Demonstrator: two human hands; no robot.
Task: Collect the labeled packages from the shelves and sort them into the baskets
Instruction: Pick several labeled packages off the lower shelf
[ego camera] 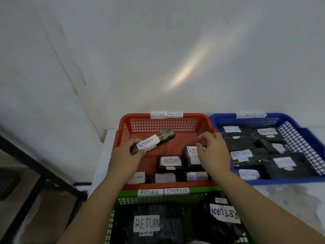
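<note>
Over red basket [123,131], head view: left hand [126,155] grips long dark package [153,140] by near end, "RETURN" label up, likely so it can be read before dropping. Right hand [213,150] hovers above upright package [191,155], fingers loosely curled, holding nothing. 3 baskets: red, blue basket [299,136], green basket [112,219], each holding labeled packages.

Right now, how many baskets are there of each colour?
Red basket: 1
Blue basket: 1
Green basket: 1
Total: 3 baskets
</note>
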